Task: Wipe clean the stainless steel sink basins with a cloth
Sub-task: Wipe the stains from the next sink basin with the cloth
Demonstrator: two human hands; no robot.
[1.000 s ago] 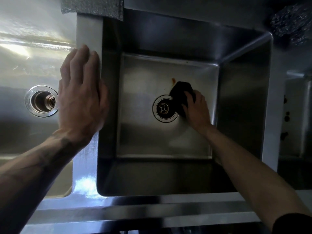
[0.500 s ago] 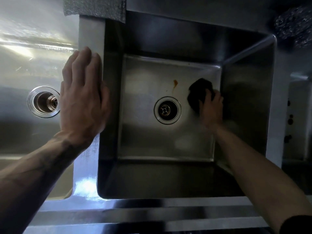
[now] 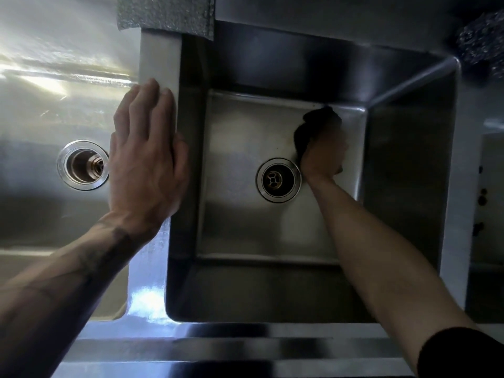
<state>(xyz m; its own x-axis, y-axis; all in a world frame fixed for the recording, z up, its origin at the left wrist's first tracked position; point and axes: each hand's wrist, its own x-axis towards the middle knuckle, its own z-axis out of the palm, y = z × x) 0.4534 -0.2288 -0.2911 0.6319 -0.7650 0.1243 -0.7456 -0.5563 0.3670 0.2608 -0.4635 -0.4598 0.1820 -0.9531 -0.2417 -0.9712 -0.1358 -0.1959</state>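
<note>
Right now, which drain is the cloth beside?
The drain beside the right hand, in the darker basin; the other drain is by the left hand.

Brushed, softly gleaming steel on the deep square sink basin [image 3: 403,186]; polished round metal drain ring [image 3: 259,180]; soft, matt black cloth [image 3: 313,124]; nubbly grey rectangular cloth [image 3: 166,12]; wiry dark scourer [image 3: 482,47].

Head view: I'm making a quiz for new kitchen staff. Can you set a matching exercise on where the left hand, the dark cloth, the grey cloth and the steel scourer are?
Things:
1. left hand
2. dark cloth
3. grey cloth
4. steel scourer

Places:
a. beyond the far right corner of the right basin
b. flat on the divider between the basins
c. draped over the divider's far end
d. on the basin floor, under the right hand

Pairs: 1-b, 2-d, 3-c, 4-a
</note>
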